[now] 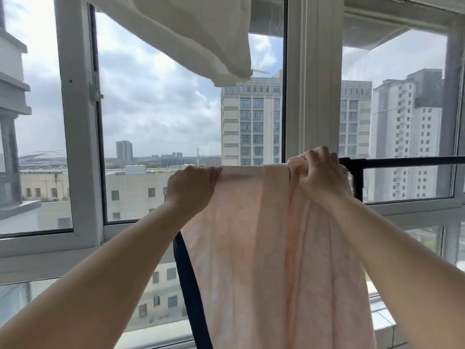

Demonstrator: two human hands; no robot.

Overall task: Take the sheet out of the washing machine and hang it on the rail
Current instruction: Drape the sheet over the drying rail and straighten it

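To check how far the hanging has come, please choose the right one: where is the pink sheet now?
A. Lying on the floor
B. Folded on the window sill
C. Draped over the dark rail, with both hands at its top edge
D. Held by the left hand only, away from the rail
C. The pink sheet hangs down from the dark rail, with the left hand and the right hand gripping it at the top.

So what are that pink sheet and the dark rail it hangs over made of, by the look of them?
The sheet looks like thin woven cotton, matte pale pink: it falls in soft folds. The rail seems painted metal, black and smooth, a straight slim bar; coated plastic cannot be ruled out.
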